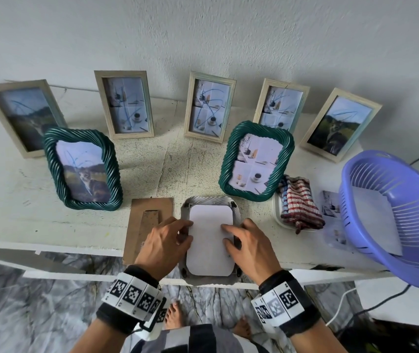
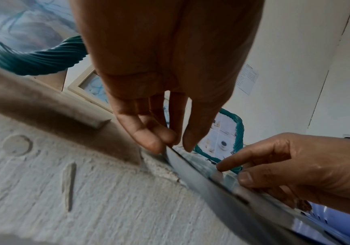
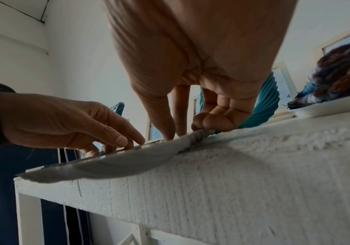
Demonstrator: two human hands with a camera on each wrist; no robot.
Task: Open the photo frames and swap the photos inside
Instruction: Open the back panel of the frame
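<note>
1. White photo back [image 1: 209, 240] lies face down in opened frame [image 1: 236, 215] at table [image 1: 50, 225] front edge
2. Left hand [image 1: 165, 244]: fingers loosely bent, tips at photo's left edge
3. Right hand [image 1: 250, 247]: fingers bent, tips pressing photo's right edge
4. Brown backing board [image 1: 147, 212] just left

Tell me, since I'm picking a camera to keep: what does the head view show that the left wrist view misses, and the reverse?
Head only: the brown backing board, striped cloth, and five wooden frames.
Left wrist only: left fingertips at the photo's edge.
Both: left hand, right hand, the face-down frame, lilac basket.
</note>
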